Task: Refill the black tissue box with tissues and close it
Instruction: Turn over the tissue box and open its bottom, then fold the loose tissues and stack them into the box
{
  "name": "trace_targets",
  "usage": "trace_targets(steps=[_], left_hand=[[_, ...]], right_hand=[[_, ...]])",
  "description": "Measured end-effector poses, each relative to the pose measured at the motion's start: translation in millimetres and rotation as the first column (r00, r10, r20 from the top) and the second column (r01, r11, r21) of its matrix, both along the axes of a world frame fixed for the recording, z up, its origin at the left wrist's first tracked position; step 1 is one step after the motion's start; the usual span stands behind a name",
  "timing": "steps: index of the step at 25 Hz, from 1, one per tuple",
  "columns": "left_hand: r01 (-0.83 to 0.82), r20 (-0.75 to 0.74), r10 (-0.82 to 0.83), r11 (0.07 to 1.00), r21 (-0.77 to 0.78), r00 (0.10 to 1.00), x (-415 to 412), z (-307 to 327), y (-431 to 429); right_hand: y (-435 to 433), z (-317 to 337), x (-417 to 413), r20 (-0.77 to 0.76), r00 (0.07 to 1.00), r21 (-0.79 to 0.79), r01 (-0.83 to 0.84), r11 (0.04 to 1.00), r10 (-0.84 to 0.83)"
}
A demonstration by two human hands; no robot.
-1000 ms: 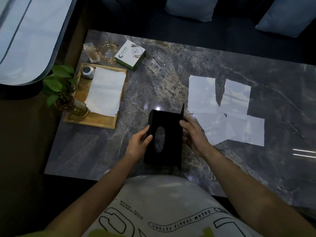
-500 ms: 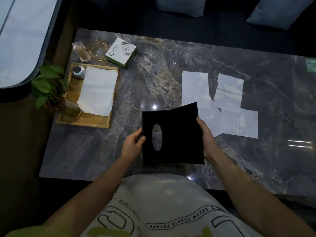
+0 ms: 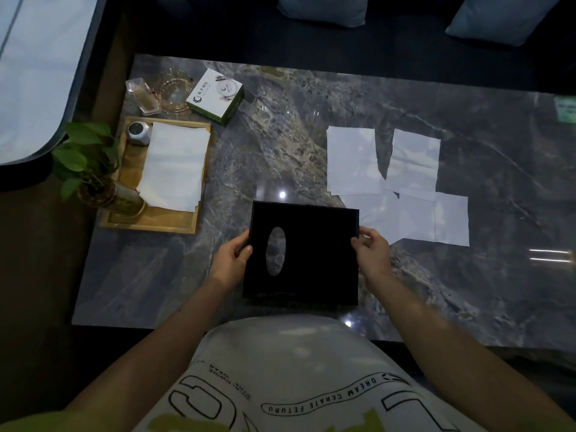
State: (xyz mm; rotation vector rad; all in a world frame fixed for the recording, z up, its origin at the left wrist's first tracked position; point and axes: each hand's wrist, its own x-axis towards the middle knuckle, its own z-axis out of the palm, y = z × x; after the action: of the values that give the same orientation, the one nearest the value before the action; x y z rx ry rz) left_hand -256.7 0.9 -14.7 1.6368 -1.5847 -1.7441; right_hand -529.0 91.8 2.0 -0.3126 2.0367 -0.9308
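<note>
The dark marble surface (image 3: 311, 120) runs wide in front of the seated person. The black tissue box (image 3: 318, 260) sits at its near edge, right before their body, opened out so that it spreads left to right between the two hands. Beyond it and off to the right, the loose tissues (image 3: 414, 169) lie flat in a patch of overlapping white sheets, the nearest of them just beside the box's right edge. A second lot, a neat stack of tissues (image 3: 174, 169), rests in the wooden tray (image 3: 149, 227) further off to the left, well apart from the box.

The left hand (image 3: 229, 263) grips the box's left edge, thumb on the top face. The right hand (image 3: 372, 255) pinches the right edge with curled fingertips. The oval opening (image 3: 275, 251) sits in the left half, its long axis pointing away from the person, and marble shows through it (so nothing white lies behind that panel yet).

From where I stand, the refill turns on one thing: the spread sheets lie on the right hand's side, close by. That hand looks best placed to let go and gather them while the left steadies the box.
</note>
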Motion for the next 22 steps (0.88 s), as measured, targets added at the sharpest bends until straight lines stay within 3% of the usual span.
trace_targets(steps=[4, 6, 8, 11, 13, 22], left_hand=[[-0.001, -0.018, 0.002, 1.000, 0.029, 1.000, 2, -1, 0], [0.001, -0.022, 0.000, 1.000, 0.023, 1.000, 2, -2, 0], [0.007, -0.025, -0.006, 1.000, 0.015, 1.000, 2, -2, 0], [0.019, -0.031, -0.019, 1.000, 0.016, 0.999, 3, -3, -1], [0.023, -0.036, -0.022, 0.999, 0.028, 0.999, 3, -3, -1], [0.014, -0.029, -0.013, 0.999, 0.031, 0.999, 6, -8, -7]], right_hand=[[1, 9, 12, -0.320, 0.912, 0.014, -0.265, 0.964, 0.256], [5, 13, 21, -0.514, 0.772, 0.074, -0.395, 0.916, 0.375], [7, 15, 30, -0.602, 0.630, 0.141, -0.521, 0.842, 0.491], [11, 10, 47, -0.526, 0.510, 0.291, -0.644, 0.708, 0.680], [14, 4, 53, -0.464, 0.488, 0.332, -0.678, 0.656, 0.739], [17, -12, 50, -0.437, 0.547, 0.276, -0.674, 0.685, 0.714]])
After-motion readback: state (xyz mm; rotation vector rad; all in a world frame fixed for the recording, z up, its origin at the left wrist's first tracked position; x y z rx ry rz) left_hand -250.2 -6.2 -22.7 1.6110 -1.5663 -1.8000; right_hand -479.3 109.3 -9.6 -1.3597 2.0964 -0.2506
